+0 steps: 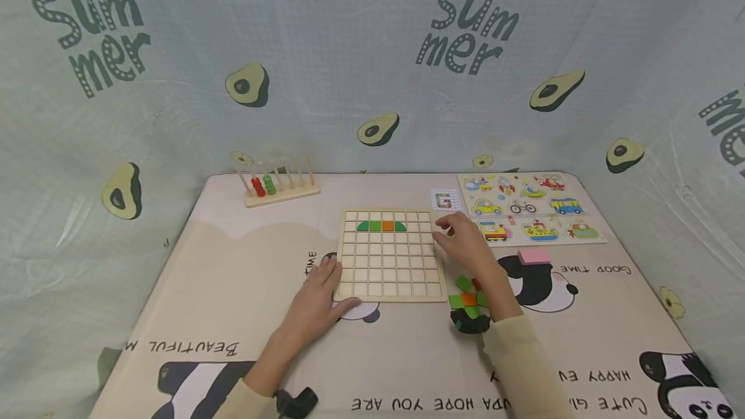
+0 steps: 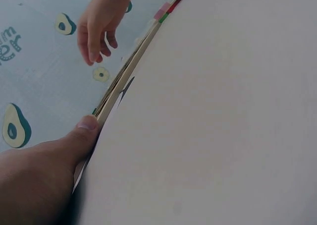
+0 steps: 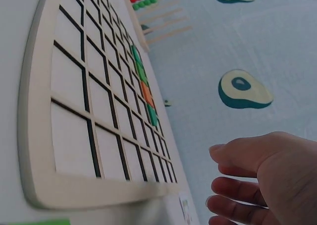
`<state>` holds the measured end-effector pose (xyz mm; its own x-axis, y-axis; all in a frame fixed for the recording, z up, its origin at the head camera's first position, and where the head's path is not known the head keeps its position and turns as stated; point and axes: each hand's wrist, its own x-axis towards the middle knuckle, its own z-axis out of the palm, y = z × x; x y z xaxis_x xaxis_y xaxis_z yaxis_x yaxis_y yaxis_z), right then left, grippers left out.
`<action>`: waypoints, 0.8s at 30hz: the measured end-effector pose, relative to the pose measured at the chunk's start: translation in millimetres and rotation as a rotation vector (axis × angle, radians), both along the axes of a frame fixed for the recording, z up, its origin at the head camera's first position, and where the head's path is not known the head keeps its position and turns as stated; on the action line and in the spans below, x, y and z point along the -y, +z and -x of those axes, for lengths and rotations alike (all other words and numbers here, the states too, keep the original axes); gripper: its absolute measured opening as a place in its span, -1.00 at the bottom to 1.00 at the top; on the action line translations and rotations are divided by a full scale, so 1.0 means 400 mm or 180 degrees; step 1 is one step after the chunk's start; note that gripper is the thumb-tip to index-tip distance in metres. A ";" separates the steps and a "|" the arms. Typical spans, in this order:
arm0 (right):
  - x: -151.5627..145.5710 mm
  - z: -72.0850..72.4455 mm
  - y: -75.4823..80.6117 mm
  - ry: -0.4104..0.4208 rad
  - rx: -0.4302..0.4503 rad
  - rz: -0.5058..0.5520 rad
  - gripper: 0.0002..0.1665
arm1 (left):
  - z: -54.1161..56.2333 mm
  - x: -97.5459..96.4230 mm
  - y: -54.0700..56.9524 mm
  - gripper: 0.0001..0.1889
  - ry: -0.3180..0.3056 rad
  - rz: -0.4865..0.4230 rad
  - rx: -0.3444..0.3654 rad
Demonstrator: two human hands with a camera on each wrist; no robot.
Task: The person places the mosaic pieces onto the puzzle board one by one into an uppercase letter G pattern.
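Stretching left-to-right, four-tile row (image 1: 383,226)

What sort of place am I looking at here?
Probably a play or learning table indoors, though the room itself is hidden by avocado-print sheeting. The wooden grid board, bead rack and vehicle picture board suggest children's activities.

A square, pale wooden grid board (image 1: 388,258) lies flat between your left hand (image 1: 317,293) and right hand (image 1: 464,241). Its second-farthest row, beyond your left hand, holds four green and orange tiles (image 1: 387,226); loose coloured tiles (image 1: 468,299) lie nearer you than your right hand.
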<state>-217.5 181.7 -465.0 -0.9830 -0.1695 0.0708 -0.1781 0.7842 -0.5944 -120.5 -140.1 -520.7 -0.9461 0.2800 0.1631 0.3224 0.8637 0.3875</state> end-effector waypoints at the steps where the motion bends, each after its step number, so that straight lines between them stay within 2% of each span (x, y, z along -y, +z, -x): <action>1: -0.008 -0.005 0.000 -0.0009 0.0011 -0.0023 -0.56 | 0.000 0.000 0.000 -0.04 0.0005 0.0002 -0.0003; 9: -0.061 -0.049 0.007 -0.0068 0.0179 -0.0111 -0.52 | 0.001 -0.001 -0.004 -0.05 0.0002 -0.0006 -0.0034; 19: -0.108 -0.098 -0.006 -0.0030 0.0488 -0.0175 -0.47 | 0.003 -0.002 -0.004 -0.05 0.0001 0.0002 -0.0027; 24: -0.120 -0.119 -0.020 0.0042 0.0493 -0.0272 -0.50 | 0.002 -0.003 -0.002 -0.05 0.0010 -0.0020 -0.0027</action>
